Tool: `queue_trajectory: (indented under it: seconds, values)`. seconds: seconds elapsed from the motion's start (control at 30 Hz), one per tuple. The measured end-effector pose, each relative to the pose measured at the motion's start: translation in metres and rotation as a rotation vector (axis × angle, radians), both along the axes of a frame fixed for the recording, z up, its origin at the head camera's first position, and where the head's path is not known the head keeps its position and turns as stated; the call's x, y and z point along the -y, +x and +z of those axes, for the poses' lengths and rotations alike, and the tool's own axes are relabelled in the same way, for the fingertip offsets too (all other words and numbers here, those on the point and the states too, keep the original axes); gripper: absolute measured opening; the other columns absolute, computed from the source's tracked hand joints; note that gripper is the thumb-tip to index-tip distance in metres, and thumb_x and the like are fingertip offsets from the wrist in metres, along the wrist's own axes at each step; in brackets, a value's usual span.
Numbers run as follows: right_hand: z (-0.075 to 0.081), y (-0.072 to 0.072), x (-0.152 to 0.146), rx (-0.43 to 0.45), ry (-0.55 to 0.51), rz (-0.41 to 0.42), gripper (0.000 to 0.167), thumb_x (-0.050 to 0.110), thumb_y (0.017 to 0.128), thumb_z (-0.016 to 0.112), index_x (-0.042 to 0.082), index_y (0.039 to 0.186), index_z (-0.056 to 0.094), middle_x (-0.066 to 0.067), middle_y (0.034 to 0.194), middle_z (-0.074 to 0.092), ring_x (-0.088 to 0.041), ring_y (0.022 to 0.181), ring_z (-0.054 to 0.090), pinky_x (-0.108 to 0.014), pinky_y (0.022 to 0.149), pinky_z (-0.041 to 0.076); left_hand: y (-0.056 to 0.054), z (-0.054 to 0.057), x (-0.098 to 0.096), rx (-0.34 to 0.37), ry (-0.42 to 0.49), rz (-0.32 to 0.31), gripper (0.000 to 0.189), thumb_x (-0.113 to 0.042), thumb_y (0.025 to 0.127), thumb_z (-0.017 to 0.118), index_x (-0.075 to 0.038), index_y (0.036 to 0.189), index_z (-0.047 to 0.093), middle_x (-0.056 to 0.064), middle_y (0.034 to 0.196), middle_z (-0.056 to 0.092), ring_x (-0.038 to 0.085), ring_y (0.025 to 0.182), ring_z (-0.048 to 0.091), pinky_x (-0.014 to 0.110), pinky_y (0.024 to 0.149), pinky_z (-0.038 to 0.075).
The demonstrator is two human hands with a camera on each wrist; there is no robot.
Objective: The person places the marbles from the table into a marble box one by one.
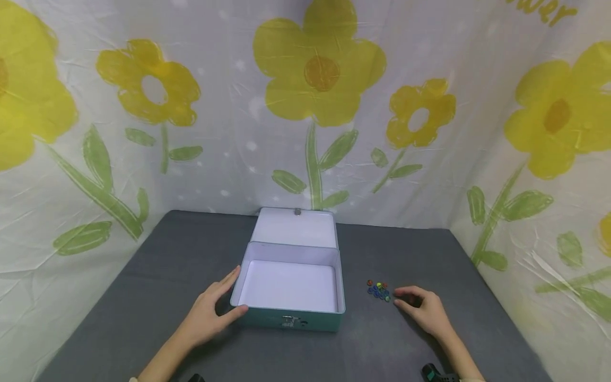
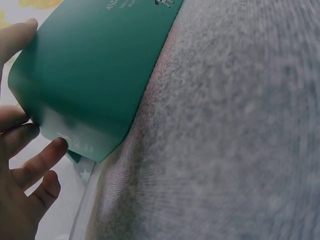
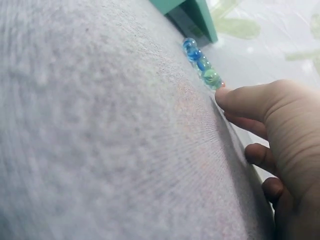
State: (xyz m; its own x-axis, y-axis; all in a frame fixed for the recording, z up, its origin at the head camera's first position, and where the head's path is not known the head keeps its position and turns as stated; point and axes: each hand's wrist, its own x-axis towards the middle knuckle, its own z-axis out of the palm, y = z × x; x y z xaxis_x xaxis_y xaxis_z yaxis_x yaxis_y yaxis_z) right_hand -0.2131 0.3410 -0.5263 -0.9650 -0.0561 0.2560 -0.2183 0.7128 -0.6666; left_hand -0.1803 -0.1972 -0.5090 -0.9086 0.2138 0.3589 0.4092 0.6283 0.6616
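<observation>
A green metal box (image 1: 315, 320) with a white inside stands on the table, and its hinged lid (image 1: 293, 229) lies folded back away from me. Nothing lies in the box. My left hand (image 1: 205, 314) rests at its near left corner, thumb on the front rim and the other fingers spread along the left side. In the left wrist view the fingertips touch the green wall (image 2: 95, 65). To the right of the box, several glass marbles (image 1: 385, 293) in blue, green, yellow and orange sit in a small cluster. Beside them is my right hand (image 1: 425, 310), thumb and forefinger apart, holding nothing.
A dark grey cloth covers the table (image 1: 181, 254). White curtains (image 1: 215, 159) printed with yellow flowers hang behind it and at both sides. Part of a black wrist device (image 1: 434, 373) shows below the right hand.
</observation>
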Motion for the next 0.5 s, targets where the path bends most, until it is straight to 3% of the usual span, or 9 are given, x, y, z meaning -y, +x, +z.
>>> queue_trajectory:
  seconds: [0.23,0.5]
  values:
    - [-0.0008,0.0018,0.0015,0.047,-0.033,0.002,0.02,0.011,0.088,0.087,0.015,0.106,0.082,0.001,0.096,0.079,-0.008,0.069,0.053,-0.027,0.064,0.045,0.0001,-0.0057,-0.0009,0.009,-0.017,0.016,0.083,-0.041,0.093,0.082,-0.018,0.163,0.044,0.012,0.164,0.047,0.045,0.137,0.055,0.075,0.101,0.044]
    - [-0.0008,-0.0027,0.0043,0.022,-0.046,0.024,0.02,0.012,0.087,0.088,0.016,0.105,0.083,0.001,0.098,0.08,-0.006,0.074,0.059,-0.027,0.067,0.049,-0.0017,-0.0042,-0.0006,0.007,-0.014,0.024,0.083,-0.042,0.092,0.082,-0.019,0.163,0.045,0.012,0.164,0.047,0.046,0.137,0.054,0.077,0.099,0.043]
